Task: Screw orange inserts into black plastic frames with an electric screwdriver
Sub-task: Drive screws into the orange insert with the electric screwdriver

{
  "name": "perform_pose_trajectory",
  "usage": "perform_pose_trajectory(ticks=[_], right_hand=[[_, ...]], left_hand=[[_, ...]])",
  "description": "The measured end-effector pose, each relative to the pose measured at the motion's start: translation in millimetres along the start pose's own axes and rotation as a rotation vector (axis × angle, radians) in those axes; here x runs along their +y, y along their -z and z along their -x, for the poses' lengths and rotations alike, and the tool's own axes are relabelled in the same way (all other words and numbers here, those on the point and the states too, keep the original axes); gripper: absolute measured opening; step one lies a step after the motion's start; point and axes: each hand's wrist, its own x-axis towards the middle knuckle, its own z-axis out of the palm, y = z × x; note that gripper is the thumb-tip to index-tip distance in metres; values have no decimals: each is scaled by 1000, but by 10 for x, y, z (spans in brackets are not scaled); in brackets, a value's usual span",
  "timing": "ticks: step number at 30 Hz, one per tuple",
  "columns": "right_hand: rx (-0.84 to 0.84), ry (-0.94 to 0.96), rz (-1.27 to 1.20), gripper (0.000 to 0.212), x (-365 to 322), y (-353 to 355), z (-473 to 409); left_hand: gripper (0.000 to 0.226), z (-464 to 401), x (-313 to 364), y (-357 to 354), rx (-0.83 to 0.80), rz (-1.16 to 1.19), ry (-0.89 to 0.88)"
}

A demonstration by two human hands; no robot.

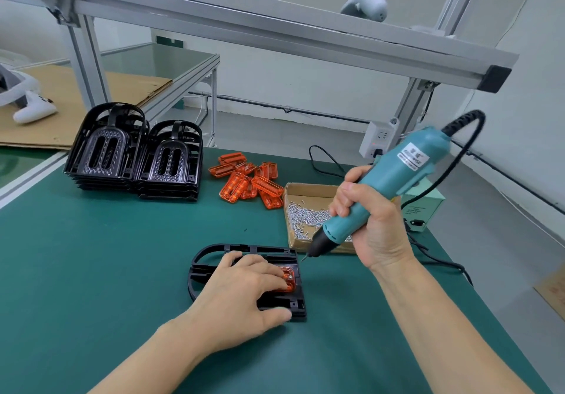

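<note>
A black plastic frame lies flat on the green mat in front of me. An orange insert sits in its right part, with a screw head showing on top. My left hand presses down on the frame and insert with straight fingers. My right hand grips a teal electric screwdriver, tilted, its bit tip hanging just above and right of the frame's far right corner. A small screw seems to hang on the bit.
Two stacks of black frames stand at the back left. A pile of loose orange inserts lies behind the work. A cardboard box of screws sits on the right, with a power unit and cable beyond it.
</note>
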Motion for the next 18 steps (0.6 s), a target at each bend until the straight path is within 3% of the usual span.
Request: perform_pose_trajectory(ticks=[3, 6, 10, 18], right_hand=[[109, 50, -47, 18, -41, 63, 33], [184, 94, -49, 22, -71, 102, 62], [254, 121, -66, 24, -80, 132, 83], [317, 145, -60, 24, -77, 161, 113]], left_hand=[[41, -163, 54, 143, 80, 122, -7], [18, -437, 58, 278, 155, 207, 43], [15, -867, 28, 328, 161, 167, 179], [13, -1476, 33, -7, 63, -35, 279]])
